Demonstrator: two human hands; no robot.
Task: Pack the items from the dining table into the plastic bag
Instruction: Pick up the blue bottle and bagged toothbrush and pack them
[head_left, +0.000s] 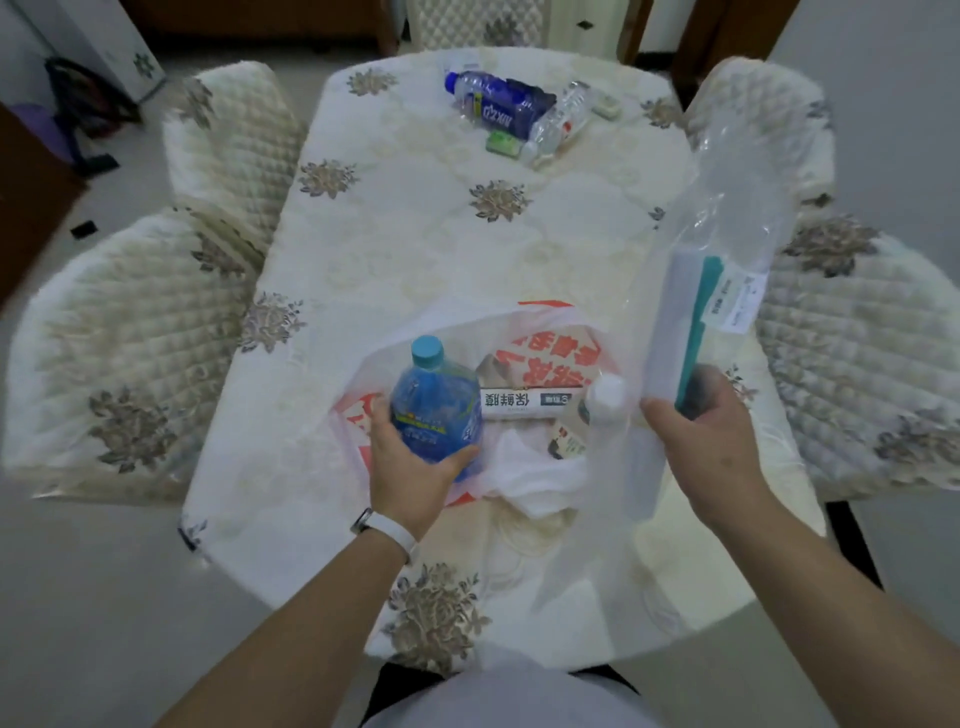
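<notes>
— Closest to me were my two forearms, reaching out over the near edge of the counter (415, 249). What did you have on the left side?

— My left hand (410, 467), with a white band on the wrist, was wrapped around a blue bottle (434, 402) with a light blue cap. It held the bottle upright at the left side of the plastic bag's mouth.

— And the bag itself?

— The plastic bag (540, 358), white with red print, lay open on the counter between my hands. Inside I saw a long white box (530, 401) lying crosswise, a white-capped bottle (605, 397) just right of it, and some white cloth (535, 478) at the near rim.

— The right side?

— My right hand (711, 441) was closed on a long clear packet (691, 322) with a teal strip inside and a white label. It held the packet tilted, lower end at the bag's right edge, upper end pointing away over the counter.

— Anything left farther out?

— At the far end of the counter lay a dark blue-labelled bottle (493, 101) on its side, a small green item (503, 143) just in front of it, a clear bottle (558, 122) touching its right side, and a small white object (605, 106) beyond. Quilted chairs (150, 332) stood on both sides.
</notes>
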